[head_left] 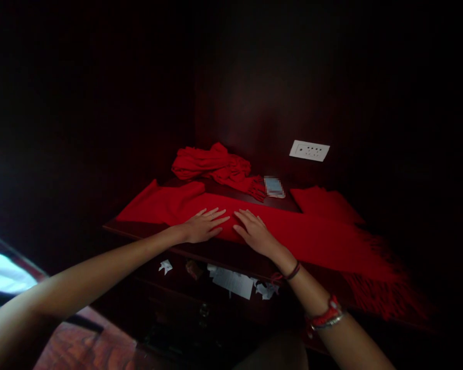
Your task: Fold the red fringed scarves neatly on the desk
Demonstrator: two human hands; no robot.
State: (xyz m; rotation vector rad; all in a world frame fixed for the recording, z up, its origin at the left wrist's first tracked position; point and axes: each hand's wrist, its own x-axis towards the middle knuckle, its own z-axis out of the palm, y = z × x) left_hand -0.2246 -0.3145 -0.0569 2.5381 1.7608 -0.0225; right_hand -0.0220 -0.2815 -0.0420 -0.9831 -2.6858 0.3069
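Note:
A red fringed scarf (312,236) lies stretched along the dark wooden desk top (250,196), with its fringe hanging at the right end. My left hand (202,226) rests on the scarf, palm down, fingers spread. Close beside it, my right hand (254,231) also lies on the cloth with fingers stretched out. Neither hand grips anything. The left end of the scarf is rumpled, and a part at the right folds back toward the wall. Behind it sits a second red fringed scarf (212,162), bunched in a heap.
A phone-like blurred object (273,186) lies by the heap. White sockets (309,150) are on the back wall. Below the desk top, an open compartment holds papers (233,282), a small brown object (194,269) and white scraps (165,266). The right side is very dark.

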